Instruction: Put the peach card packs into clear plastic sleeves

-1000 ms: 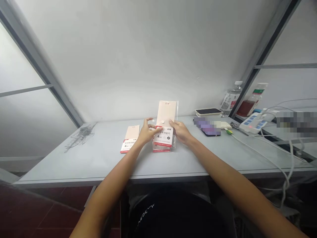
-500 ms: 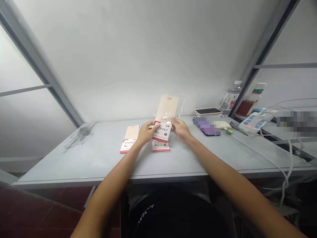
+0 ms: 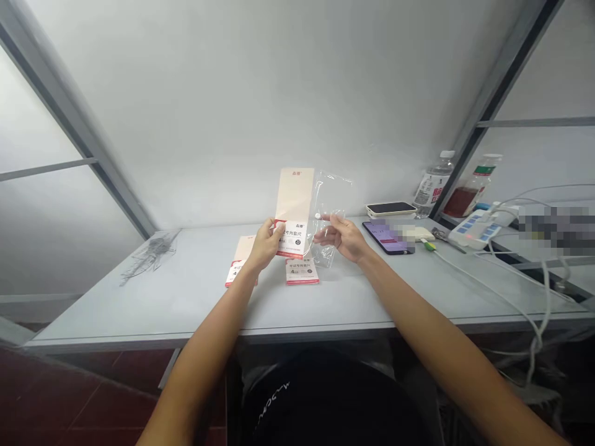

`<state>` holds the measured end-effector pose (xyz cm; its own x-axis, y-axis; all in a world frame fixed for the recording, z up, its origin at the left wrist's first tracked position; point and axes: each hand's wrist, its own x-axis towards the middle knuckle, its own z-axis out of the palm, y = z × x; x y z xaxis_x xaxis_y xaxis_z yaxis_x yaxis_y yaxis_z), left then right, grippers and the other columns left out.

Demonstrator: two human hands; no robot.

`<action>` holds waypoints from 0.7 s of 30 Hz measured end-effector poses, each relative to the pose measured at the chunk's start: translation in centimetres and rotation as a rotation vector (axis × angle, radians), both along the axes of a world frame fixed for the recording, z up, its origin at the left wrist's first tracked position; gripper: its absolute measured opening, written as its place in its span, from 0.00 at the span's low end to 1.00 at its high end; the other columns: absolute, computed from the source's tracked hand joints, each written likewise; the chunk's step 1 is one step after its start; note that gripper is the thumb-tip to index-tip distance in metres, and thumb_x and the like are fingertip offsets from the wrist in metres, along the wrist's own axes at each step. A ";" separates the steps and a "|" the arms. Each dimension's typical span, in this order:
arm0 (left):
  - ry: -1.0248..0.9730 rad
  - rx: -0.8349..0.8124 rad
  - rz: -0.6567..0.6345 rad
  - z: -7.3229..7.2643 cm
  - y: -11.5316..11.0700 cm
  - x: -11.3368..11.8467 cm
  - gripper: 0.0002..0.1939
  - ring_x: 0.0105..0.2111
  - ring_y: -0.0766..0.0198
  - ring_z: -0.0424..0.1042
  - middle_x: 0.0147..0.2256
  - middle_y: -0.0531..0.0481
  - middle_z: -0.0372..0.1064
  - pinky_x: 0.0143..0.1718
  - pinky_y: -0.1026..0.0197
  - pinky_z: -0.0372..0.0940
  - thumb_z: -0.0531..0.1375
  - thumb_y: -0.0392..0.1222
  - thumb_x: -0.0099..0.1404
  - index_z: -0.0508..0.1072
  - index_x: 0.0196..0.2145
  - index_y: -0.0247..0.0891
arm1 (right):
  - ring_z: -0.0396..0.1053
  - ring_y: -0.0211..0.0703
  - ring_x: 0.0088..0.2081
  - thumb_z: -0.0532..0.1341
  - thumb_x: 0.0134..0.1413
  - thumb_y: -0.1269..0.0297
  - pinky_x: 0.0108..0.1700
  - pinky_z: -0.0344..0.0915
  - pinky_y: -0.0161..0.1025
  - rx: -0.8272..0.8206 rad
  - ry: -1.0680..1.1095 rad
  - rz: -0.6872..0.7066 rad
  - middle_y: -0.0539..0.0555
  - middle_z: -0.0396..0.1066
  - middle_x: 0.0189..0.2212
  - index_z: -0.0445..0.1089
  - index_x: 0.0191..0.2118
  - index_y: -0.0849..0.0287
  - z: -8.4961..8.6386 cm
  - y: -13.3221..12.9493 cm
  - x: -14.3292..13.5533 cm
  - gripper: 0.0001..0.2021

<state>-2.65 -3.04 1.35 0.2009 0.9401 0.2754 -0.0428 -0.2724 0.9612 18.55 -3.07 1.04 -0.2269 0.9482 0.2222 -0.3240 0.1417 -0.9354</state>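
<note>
My left hand (image 3: 266, 245) grips the lower left edge of a cream, white and red printed card (image 3: 295, 198), thumb on its front. Beside it, a clear plastic sleeve (image 3: 335, 192) with a white snap button is pinched in my right hand (image 3: 343, 238). Card and sleeve stand apart, both raised above the desk. Below them lies a similar printed card (image 3: 302, 272), its upper part hidden behind the held one. Another such card (image 3: 242, 249) rests farther left, partly covered by my left hand and wrist.
The grey desk (image 3: 186, 310) meets a pale wall behind. Right of my hands lie a lit phone (image 3: 382, 236), a second phone (image 3: 391, 209) and a white power strip (image 3: 478, 229) with cables. Two bottles, one clear (image 3: 433, 186), stand at the back right. Dark scribbles (image 3: 151, 254) mark the left side.
The card has come out of the clear sleeve and moved left with my left hand. My right hand has shifted right, holding the sleeve. The lit phone's screen shows more plainly.
</note>
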 end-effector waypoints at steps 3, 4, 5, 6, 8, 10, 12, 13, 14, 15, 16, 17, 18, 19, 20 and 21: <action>-0.032 -0.013 -0.052 0.1 -0.1 0.0 0.19 0.27 0.67 0.70 0.30 0.52 0.69 0.27 0.64 0.66 0.57 0.55 0.58 0.61 0.40 0.40 | 0.74 0.45 0.27 0.56 0.56 0.52 0.27 0.67 0.37 -0.008 0.016 0.000 0.52 0.73 0.21 0.66 0.42 0.59 0.0 0.0 0.1 0.16; -0.044 -0.017 -0.067 0.1 -0.1 0.1 0.19 0.27 0.67 0.70 0.30 0.52 0.69 0.28 0.64 0.66 0.57 0.55 0.58 0.61 0.40 0.40 | 0.74 0.45 0.27 0.56 0.56 0.52 0.27 0.67 0.37 -0.009 0.018 0.001 0.52 0.73 0.21 0.67 0.42 0.59 0.0 0.0 0.1 0.16; -0.053 -0.020 -0.076 0.2 -0.1 0.1 0.19 0.27 0.68 0.70 0.30 0.53 0.69 0.27 0.64 0.66 0.57 0.55 0.58 0.61 0.40 0.40 | 0.74 0.45 0.26 0.56 0.56 0.52 0.26 0.66 0.37 -0.010 0.016 0.002 0.52 0.72 0.20 0.67 0.42 0.60 0.1 -0.1 0.1 0.16; -0.060 -0.020 -0.082 0.2 -0.1 0.1 0.19 0.27 0.68 0.69 0.30 0.53 0.68 0.27 0.65 0.65 0.57 0.56 0.58 0.60 0.40 0.41 | 0.74 0.45 0.26 0.55 0.56 0.52 0.25 0.66 0.36 -0.014 0.011 0.003 0.51 0.72 0.20 0.67 0.42 0.60 0.1 -0.1 0.1 0.16; -0.074 -0.012 -0.083 0.2 -0.2 0.2 0.19 0.25 0.69 0.68 0.28 0.54 0.67 0.26 0.66 0.65 0.57 0.56 0.58 0.60 0.38 0.41 | 0.74 0.45 0.25 0.55 0.56 0.51 0.22 0.65 0.35 -0.028 -0.006 0.006 0.51 0.71 0.20 0.67 0.43 0.59 0.2 -0.1 0.1 0.17; -0.083 -0.002 -0.077 0.3 -0.3 0.3 0.18 0.25 0.69 0.68 0.27 0.55 0.66 0.25 0.66 0.65 0.57 0.56 0.58 0.59 0.37 0.41 | 0.74 0.44 0.24 0.55 0.56 0.51 0.21 0.64 0.34 -0.041 -0.017 0.005 0.50 0.71 0.20 0.67 0.43 0.59 0.2 -0.2 0.1 0.17; -0.090 0.000 -0.063 0.3 -0.4 0.4 0.18 0.25 0.70 0.68 0.27 0.56 0.66 0.26 0.66 0.65 0.56 0.57 0.58 0.59 0.37 0.42 | 0.73 0.43 0.22 0.55 0.56 0.52 0.20 0.63 0.34 -0.047 -0.021 0.001 0.50 0.71 0.19 0.67 0.43 0.59 0.3 -0.3 0.1 0.17; -0.096 -0.001 -0.054 0.4 -0.4 0.4 0.18 0.25 0.70 0.68 0.28 0.56 0.66 0.26 0.65 0.65 0.55 0.57 0.59 0.59 0.37 0.42 | 0.72 0.42 0.21 0.55 0.56 0.53 0.19 0.62 0.33 -0.049 -0.020 -0.006 0.50 0.70 0.18 0.67 0.43 0.60 0.3 -0.3 0.0 0.16; -0.103 -0.001 -0.045 0.4 -0.4 0.5 0.18 0.25 0.70 0.68 0.28 0.56 0.66 0.26 0.65 0.65 0.55 0.57 0.59 0.59 0.37 0.42 | 0.71 0.41 0.19 0.55 0.57 0.54 0.18 0.62 0.32 -0.051 -0.019 -0.016 0.50 0.70 0.18 0.67 0.42 0.60 0.4 -0.4 0.0 0.15; -0.108 -0.002 -0.040 0.3 -0.4 0.5 0.18 0.25 0.70 0.67 0.28 0.56 0.66 0.26 0.66 0.65 0.55 0.57 0.59 0.59 0.37 0.42 | 0.70 0.40 0.18 0.54 0.57 0.55 0.18 0.61 0.32 -0.055 -0.020 -0.025 0.50 0.70 0.18 0.67 0.42 0.61 0.4 -0.4 -0.1 0.14; -0.110 -0.003 -0.036 0.3 -0.4 0.6 0.18 0.24 0.71 0.67 0.28 0.56 0.66 0.26 0.66 0.65 0.55 0.57 0.59 0.59 0.37 0.42 | 0.70 0.39 0.18 0.54 0.57 0.56 0.17 0.61 0.32 -0.061 -0.020 -0.032 0.50 0.71 0.17 0.66 0.41 0.61 0.4 -0.5 -0.1 0.14; -0.106 -0.003 -0.032 0.2 -0.4 0.6 0.18 0.24 0.71 0.67 0.27 0.56 0.65 0.26 0.66 0.65 0.55 0.57 0.59 0.59 0.37 0.41 | 0.70 0.39 0.18 0.54 0.58 0.56 0.17 0.61 0.32 -0.065 -0.020 -0.033 0.50 0.71 0.18 0.66 0.41 0.61 0.4 -0.5 -0.2 0.13; -0.098 0.002 -0.027 0.0 -0.3 0.7 0.18 0.24 0.71 0.67 0.27 0.56 0.65 0.26 0.66 0.65 0.55 0.57 0.59 0.58 0.38 0.41 | 0.70 0.40 0.18 0.54 0.58 0.56 0.17 0.61 0.32 -0.066 -0.021 -0.026 0.51 0.72 0.19 0.66 0.41 0.61 0.3 -0.5 -0.3 0.13; -0.089 0.014 -0.018 -0.1 -0.3 0.7 0.19 0.24 0.71 0.67 0.27 0.56 0.65 0.26 0.66 0.65 0.55 0.57 0.59 0.58 0.39 0.41 | 0.71 0.41 0.19 0.54 0.58 0.56 0.18 0.62 0.32 -0.063 -0.022 -0.012 0.52 0.73 0.20 0.66 0.42 0.60 0.3 -0.5 -0.3 0.14; -0.084 0.031 -0.003 -0.2 -0.2 0.8 0.18 0.25 0.70 0.67 0.28 0.55 0.65 0.27 0.65 0.65 0.54 0.57 0.59 0.58 0.39 0.41 | 0.72 0.42 0.21 0.54 0.58 0.55 0.19 0.63 0.33 -0.056 -0.022 0.001 0.53 0.74 0.21 0.66 0.42 0.60 0.2 -0.4 -0.3 0.14; -0.083 0.052 0.019 -0.3 -0.1 0.8 0.18 0.26 0.70 0.68 0.28 0.55 0.66 0.28 0.65 0.65 0.54 0.56 0.60 0.58 0.40 0.41 | 0.73 0.43 0.22 0.54 0.58 0.55 0.20 0.64 0.33 -0.048 -0.022 0.014 0.54 0.74 0.23 0.66 0.43 0.60 0.1 -0.4 -0.4 0.15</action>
<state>-1.86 -3.16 1.01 0.1573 0.9276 0.3388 -0.1161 -0.3233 0.9391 18.19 -3.44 1.18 -0.2449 0.9543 0.1715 -0.3050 0.0921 -0.9479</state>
